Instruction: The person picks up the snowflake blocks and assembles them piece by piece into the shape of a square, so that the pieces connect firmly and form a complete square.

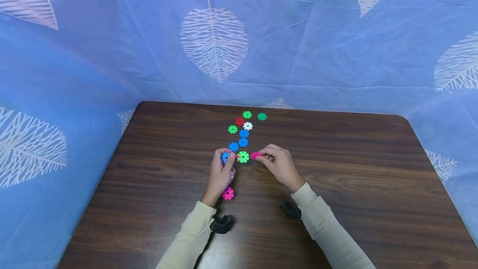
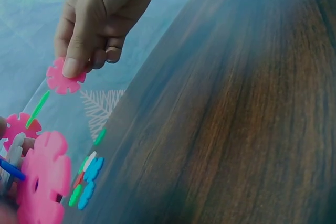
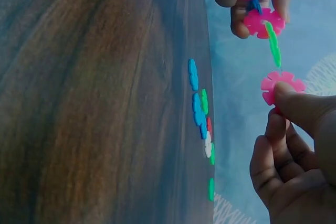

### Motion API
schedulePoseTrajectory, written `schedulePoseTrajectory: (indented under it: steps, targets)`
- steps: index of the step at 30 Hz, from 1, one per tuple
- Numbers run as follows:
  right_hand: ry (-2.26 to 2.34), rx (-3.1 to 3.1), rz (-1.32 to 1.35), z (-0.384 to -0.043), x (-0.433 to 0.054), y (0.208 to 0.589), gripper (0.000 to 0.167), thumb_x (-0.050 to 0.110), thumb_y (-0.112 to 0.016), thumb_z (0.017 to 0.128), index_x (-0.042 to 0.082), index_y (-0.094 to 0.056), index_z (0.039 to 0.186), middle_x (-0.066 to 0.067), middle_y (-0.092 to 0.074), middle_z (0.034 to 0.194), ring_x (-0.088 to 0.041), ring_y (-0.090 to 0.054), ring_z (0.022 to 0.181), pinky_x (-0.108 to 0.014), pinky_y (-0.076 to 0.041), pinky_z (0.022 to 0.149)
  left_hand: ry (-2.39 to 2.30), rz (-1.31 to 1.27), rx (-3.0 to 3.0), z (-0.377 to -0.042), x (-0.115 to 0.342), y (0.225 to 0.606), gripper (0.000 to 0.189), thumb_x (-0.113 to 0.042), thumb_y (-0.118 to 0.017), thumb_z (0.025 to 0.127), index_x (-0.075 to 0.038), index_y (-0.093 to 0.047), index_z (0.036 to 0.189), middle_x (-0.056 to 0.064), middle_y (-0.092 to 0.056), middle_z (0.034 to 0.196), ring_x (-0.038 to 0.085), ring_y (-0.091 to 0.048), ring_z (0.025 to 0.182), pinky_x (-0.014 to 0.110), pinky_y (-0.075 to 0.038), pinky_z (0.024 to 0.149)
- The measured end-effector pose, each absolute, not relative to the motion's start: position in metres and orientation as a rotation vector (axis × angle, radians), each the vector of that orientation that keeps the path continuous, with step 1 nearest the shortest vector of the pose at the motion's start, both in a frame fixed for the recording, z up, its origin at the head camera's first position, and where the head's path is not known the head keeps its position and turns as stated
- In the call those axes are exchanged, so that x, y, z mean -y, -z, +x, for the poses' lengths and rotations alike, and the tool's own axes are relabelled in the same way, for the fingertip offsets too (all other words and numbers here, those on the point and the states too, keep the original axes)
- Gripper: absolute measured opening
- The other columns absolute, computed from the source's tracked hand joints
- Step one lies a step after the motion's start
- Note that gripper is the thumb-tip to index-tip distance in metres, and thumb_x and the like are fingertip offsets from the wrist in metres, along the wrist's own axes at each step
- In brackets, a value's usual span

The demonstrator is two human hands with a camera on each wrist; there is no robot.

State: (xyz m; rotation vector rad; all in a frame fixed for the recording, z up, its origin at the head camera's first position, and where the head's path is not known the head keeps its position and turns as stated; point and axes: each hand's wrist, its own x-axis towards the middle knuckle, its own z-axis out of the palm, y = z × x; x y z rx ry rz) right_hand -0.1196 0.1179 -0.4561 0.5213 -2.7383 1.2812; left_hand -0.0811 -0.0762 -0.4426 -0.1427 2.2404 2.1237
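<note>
My left hand grips a chain of interlocked notched plastic discs. Its near end is a pink disc, large in the left wrist view, with a white disc and a blue disc partly hidden by the fingers. Beyond them another pink disc carries a green disc that sticks out towards the right. Between thumb and fingers my right hand pinches a separate pink disc. Its edge faces the green disc, with a small gap between them in the head view.
Loose discs lie on the dark wooden table beyond the hands: several green and blue ones, a red disc and a white disc lying beside it. A blue leaf-patterned cloth hangs behind the table. Black wrist devices sit at both sleeves.
</note>
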Motion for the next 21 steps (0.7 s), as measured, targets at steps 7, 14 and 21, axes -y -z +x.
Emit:
schedulePoseTrajectory:
  steps: [7, 14, 21]
  targets:
    - [-1.225, 2.718, 0.572, -0.1142, -0.1159, 0.4529, 0.009, 0.017, -0.072, 0.084, 0.011, -0.074, 0.089, 0.003, -0.065, 0.086, -0.008, -0.048, 0.064, -0.018, -0.043, 0.053, -2.127, -0.142, -2.23, -0.0808, 0.076, 0.4444, 0.023, -0.016, -0.047, 0.1, 0.002, -0.044, 0.116, 0.008, -0.046, 0.066, 0.01, -0.046, 0.049, 0.016, -0.038, 0.043]
    - [-1.207, 2.71, 0.58, -0.1123, -0.1154, 0.4546, 0.009, 0.017, -0.072, 0.083, 0.01, -0.074, 0.089, 0.002, -0.065, 0.085, -0.008, -0.048, 0.065, -0.018, -0.043, 0.054, -2.147, -0.116, -2.233, -0.0815, 0.0754, 0.4505, 0.023, -0.015, -0.047, 0.1, 0.003, -0.044, 0.114, 0.006, -0.045, 0.066, 0.01, -0.045, 0.048, 0.016, -0.037, 0.042]
    - [-1.207, 2.696, 0.6, -0.1103, -0.114, 0.4546, 0.009, 0.019, -0.07, 0.085, 0.012, -0.074, 0.089, 0.004, -0.066, 0.087, -0.006, -0.048, 0.066, -0.018, -0.043, 0.056, -2.115, -0.113, -2.225, -0.0792, 0.0747, 0.4441, 0.023, -0.015, -0.047, 0.1, 0.002, -0.044, 0.115, 0.004, -0.046, 0.066, 0.01, -0.046, 0.049, 0.016, -0.038, 0.044]
